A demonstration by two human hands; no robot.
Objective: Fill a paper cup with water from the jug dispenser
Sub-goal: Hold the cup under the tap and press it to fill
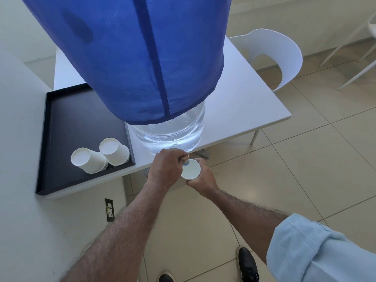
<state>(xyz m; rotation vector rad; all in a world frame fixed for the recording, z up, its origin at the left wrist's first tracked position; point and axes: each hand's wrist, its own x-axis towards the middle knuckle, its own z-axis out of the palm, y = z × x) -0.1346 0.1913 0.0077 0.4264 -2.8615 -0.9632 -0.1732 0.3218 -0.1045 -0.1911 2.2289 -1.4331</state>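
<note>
A big clear water jug (171, 133) under a blue cloth cover (130, 58) stands at the front edge of a white table (244, 106). My left hand (165, 166) is closed around the tap (185, 160) at the jug's base. Just under the tap, my right hand (203, 178) holds a white paper cup (191, 169) upright, fingers wrapped around its side. The cup's inside looks white; I cannot tell whether water is in it.
A black tray (67, 129) on the table's left holds two stacks of upside-down paper cups (101, 155). A white chair (272, 55) stands behind the table on the right. A wall with a socket (109, 209) is at the left; tiled floor lies below.
</note>
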